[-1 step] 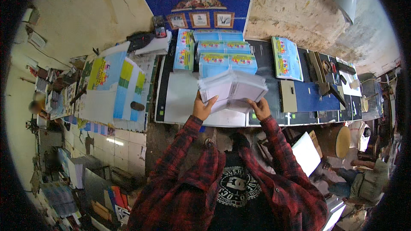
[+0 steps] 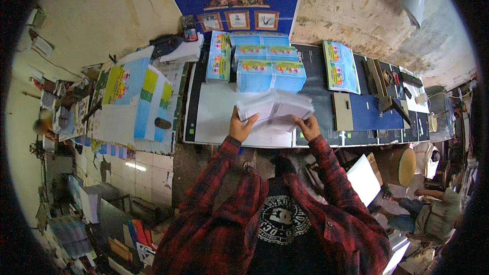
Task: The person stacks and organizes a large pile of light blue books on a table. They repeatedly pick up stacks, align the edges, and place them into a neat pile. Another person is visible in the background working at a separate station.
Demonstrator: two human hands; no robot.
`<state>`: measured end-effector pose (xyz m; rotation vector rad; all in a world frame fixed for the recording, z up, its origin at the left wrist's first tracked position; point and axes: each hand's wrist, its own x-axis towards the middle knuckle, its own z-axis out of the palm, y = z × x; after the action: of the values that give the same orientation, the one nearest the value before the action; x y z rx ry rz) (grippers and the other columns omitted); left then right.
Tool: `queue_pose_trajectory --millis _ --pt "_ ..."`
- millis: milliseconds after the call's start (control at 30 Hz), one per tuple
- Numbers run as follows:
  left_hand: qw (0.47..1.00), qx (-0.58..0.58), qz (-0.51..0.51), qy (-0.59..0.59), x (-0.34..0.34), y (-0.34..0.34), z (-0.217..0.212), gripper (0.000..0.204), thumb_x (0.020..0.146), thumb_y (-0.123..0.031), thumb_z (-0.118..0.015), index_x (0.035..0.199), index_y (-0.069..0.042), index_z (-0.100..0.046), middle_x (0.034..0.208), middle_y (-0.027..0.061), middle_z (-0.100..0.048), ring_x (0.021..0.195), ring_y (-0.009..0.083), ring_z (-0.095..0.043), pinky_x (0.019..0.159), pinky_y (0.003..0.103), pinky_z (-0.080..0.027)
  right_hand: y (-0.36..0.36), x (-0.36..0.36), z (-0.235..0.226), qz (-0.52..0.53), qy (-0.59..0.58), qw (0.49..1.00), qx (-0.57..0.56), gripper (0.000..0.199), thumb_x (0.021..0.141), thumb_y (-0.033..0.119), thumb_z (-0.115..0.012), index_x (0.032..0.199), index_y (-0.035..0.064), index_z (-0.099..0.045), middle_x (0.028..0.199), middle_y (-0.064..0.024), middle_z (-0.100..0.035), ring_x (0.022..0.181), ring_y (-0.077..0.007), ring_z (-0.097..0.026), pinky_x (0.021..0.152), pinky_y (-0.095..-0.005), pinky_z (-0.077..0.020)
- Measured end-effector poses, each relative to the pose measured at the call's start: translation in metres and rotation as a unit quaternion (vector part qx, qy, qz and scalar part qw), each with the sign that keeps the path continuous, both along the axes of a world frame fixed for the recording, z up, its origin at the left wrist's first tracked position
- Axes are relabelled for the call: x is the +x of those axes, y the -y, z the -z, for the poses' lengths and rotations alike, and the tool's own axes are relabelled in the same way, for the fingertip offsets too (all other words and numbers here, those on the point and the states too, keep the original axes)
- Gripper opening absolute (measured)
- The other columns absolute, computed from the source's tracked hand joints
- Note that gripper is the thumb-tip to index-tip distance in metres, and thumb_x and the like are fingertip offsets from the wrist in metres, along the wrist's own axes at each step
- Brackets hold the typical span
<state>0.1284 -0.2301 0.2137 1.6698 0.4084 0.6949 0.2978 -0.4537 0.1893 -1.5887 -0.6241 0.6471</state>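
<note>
A thick sheaf of white printed pages (image 2: pixel 275 112) is held up above the near edge of the table, bent along its middle and blurred by motion. My left hand (image 2: pixel 241 124) grips its left lower edge, thumb on top. At the right lower edge, the fingers and thumb of my right hand (image 2: pixel 306 126) pinch the pages. Just beyond the sheaf stand stacks of blue booklets with colourful covers (image 2: pixel 271 75), the nearest partly covered by the pages. A white sheet (image 2: pixel 216 117) lies flat under and left of my hands.
Another blue booklet stack (image 2: pixel 341 69) lies to the right, near a blue board (image 2: pixel 359 112) and a wooden bar device (image 2: pixel 384 94). Large printed sheets (image 2: pixel 122 86) cover the left table. A round stool (image 2: pixel 406 167) and a person (image 2: pixel 433 214) are at the lower right.
The right side of the sheaf has shifted slightly left and blurred, its pages bending. My right hand has moved a little left with it; my left hand has barely moved.
</note>
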Motion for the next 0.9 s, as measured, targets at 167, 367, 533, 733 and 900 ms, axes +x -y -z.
queue_pose_trajectory --millis 167,367,533,733,900 --pt "0.996 -0.069 -0.054 0.024 -0.005 0.002 0.033 0.037 0.073 -0.011 -0.078 0.101 0.002 -0.059 0.095 0.0098 -0.067 0.086 0.0167 -0.064 0.078 0.032 -0.051 -0.027 -0.026 0.009 0.055 0.0 0.997 0.05 0.054 0.077 0.025 -0.076 0.118 -0.0009 -0.053 0.106 -0.0098 -0.063 0.101 -0.016 -0.057 0.084 -0.0305 -0.0466" --pt "0.981 -0.052 -0.188 0.026 0.026 -0.003 0.002 0.027 0.071 -0.01 -0.079 0.09 0.003 -0.066 0.089 0.0083 -0.069 0.08 0.0151 -0.065 0.074 0.03 -0.051 -0.069 -0.009 -0.019 0.111 0.06 0.989 0.071 0.027 0.081 0.017 -0.071 0.1 -0.0024 -0.066 0.092 -0.0066 -0.069 0.082 -0.0126 -0.062 0.077 -0.0284 -0.049" --pt "0.986 -0.073 -0.153 -0.008 0.014 0.001 0.014 0.04 0.072 -0.014 -0.08 0.102 0.003 -0.06 0.098 0.0094 -0.067 0.085 0.0162 -0.063 0.077 0.031 -0.05 -0.058 0.009 -0.005 0.025 0.02 0.997 0.065 0.033 0.079 0.02 -0.074 0.101 -0.0027 -0.065 0.092 -0.0091 -0.069 0.083 -0.0131 -0.062 0.076 -0.0291 -0.0489" --pt "0.986 -0.012 -0.156 -0.049 -0.007 0.009 0.075 0.053 0.076 -0.015 -0.077 0.118 0.004 -0.05 0.111 0.0129 -0.06 0.101 0.0215 -0.058 0.09 0.033 -0.044 -0.035 0.027 0.05 -0.016 0.009 0.999 0.028 0.06 0.075 0.029 -0.077 0.12 -0.0031 -0.052 0.115 -0.016 -0.059 0.109 -0.0226 -0.055 0.095 -0.0346 -0.0416" --pt "0.979 -0.024 -0.199 -0.036 0.008 0.044 0.087 0.051 0.081 -0.013 -0.071 0.123 0.004 -0.046 0.12 0.0149 -0.053 0.113 0.024 -0.05 0.1 0.036 -0.035 -0.042 0.005 0.055 -0.013 0.125 0.992 -0.016 0.084 0.074 0.033 -0.077 0.135 -0.003 -0.033 0.132 -0.0209 -0.045 0.124 -0.0291 -0.043 0.104 -0.0378 -0.033"
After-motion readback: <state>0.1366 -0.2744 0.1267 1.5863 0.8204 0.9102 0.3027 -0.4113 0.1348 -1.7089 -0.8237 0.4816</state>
